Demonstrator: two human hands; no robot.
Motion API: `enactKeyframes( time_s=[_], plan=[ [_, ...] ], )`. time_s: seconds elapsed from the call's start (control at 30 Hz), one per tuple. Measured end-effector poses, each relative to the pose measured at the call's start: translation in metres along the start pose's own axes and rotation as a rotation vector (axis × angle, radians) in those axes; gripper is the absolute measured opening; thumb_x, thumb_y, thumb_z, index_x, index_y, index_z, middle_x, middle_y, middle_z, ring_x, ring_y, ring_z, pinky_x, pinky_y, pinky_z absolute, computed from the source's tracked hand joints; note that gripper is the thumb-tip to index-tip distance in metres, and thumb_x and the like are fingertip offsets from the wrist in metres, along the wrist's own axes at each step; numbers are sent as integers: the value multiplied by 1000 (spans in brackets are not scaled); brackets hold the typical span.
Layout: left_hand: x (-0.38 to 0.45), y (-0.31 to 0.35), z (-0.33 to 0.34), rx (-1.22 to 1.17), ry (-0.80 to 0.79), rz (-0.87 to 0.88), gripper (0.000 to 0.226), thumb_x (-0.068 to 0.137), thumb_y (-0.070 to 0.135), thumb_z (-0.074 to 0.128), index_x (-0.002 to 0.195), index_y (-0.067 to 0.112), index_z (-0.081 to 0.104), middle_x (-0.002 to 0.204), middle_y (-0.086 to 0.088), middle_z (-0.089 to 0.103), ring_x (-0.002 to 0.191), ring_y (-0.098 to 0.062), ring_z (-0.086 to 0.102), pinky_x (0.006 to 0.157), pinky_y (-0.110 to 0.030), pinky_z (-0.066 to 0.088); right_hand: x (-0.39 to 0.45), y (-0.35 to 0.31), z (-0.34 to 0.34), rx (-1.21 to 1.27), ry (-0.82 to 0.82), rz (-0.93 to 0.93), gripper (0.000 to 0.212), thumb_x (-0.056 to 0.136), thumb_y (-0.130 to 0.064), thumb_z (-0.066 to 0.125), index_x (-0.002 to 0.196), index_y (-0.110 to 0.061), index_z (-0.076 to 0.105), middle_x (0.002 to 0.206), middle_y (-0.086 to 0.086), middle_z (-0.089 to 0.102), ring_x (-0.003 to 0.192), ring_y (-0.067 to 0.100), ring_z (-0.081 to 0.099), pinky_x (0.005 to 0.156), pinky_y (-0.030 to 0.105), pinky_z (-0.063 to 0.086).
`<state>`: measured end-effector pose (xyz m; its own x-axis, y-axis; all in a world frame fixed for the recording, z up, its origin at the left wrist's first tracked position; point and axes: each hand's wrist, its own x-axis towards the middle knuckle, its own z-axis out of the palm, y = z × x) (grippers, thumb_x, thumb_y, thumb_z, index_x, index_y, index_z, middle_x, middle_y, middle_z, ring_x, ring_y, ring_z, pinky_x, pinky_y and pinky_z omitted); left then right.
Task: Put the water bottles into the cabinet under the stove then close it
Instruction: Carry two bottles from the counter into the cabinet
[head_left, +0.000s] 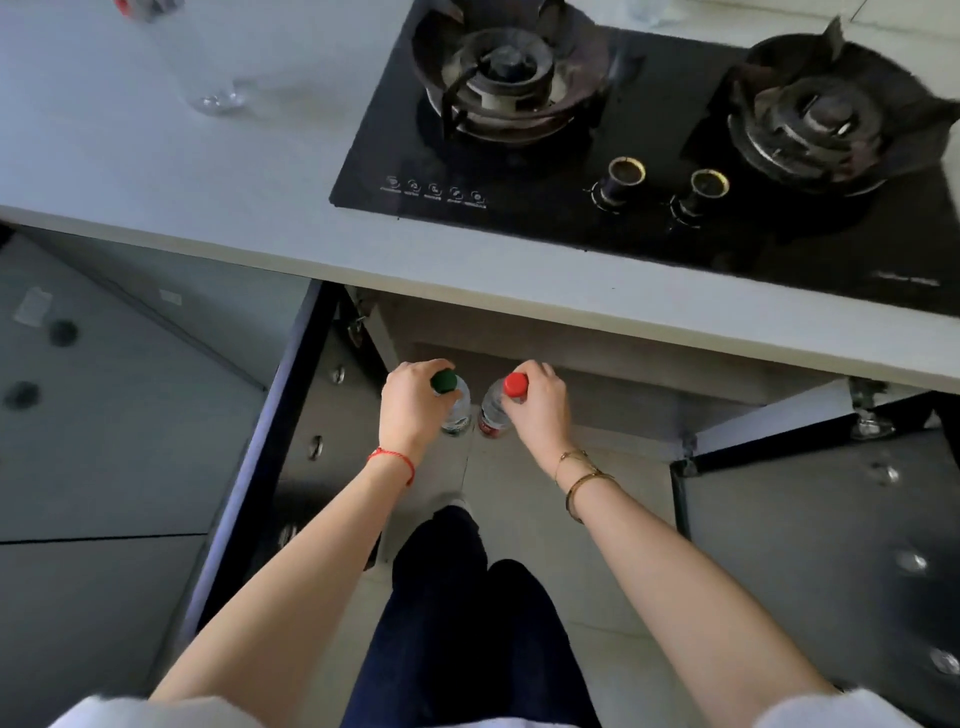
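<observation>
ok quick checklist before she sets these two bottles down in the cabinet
1. Left hand grips the green-capped bottle near its cap: ok.
2. Right hand grips the red-capped bottle near its cap: ok.
3. Both bottles capped: ok.
4. Left cabinet door and right cabinet door swung open: ok.
5. Bottles already resting on the cabinet floor: cannot tell.
6. All bottles gathered: not ok, a clear bottle lies on the counter.
</observation>
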<state>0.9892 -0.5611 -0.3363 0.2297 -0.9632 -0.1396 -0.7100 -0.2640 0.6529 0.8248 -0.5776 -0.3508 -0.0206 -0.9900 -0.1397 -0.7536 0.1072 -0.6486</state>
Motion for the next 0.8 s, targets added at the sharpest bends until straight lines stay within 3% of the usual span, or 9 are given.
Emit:
enactKeyframes(
  time_s=[0.1,0.17,0.23,0.33,0.43,0.57,0.67,0.8],
  plan=[
    [37,-39,55,-26,-2,-44,33,73,14,74,106,19,73,97,-7,75,90,-22,69,80,-26,53,38,36,60,1,-18,-23,24,79,-12,74,99,-6,62,105,12,63,92,27,63,76,28,50],
    [62,-64,91,-37,2,-43,28,74,12,73,102,16,74,94,-10,76,89,-24,70,77,-28,52,64,61,102,-7,-29,-47,28,78,-11,74,103,-5,63,109,14,63,94,29,65,79,34,55],
    [85,-88,122,-42,-7,-50,29,77,12,72,106,14,74,101,-11,75,94,-25,70,84,-30,51,90,88,140,-41,-40,-48,31,78,-11,74,107,-4,64,111,16,65,94,29,67,80,38,57],
    [121,-123,161,-59,-18,-50,29,77,10,74,106,11,73,103,-13,74,98,-25,69,89,-34,52,125,125,187,-53,-77,-16,25,84,-14,69,108,-7,64,100,14,71,88,27,69,72,31,54],
    [152,-155,196,-39,-27,-36,31,75,13,75,106,16,73,103,-11,74,97,-25,68,87,-37,56,156,154,222,-43,-82,-3,26,83,-15,69,107,-7,63,101,13,70,89,27,67,68,22,41],
    [188,-193,239,-2,-39,14,28,73,21,76,101,25,72,96,-1,75,90,-19,70,81,-37,58,190,177,255,-87,-107,-8,27,83,-13,67,109,-4,63,108,16,68,96,30,66,70,21,38],
    [210,-212,262,38,-59,49,24,73,23,72,97,23,73,93,0,76,88,-18,70,80,-38,58,206,191,274,-109,-134,-31,35,78,-15,73,110,-4,62,109,14,68,98,29,66,70,20,40],
    [223,-211,272,77,-94,97,16,74,15,69,89,13,73,89,-8,76,86,-24,70,77,-38,57,223,194,281,-125,-117,8,22,83,-20,64,97,-3,67,101,18,71,93,33,67,69,30,48]
  ],
)
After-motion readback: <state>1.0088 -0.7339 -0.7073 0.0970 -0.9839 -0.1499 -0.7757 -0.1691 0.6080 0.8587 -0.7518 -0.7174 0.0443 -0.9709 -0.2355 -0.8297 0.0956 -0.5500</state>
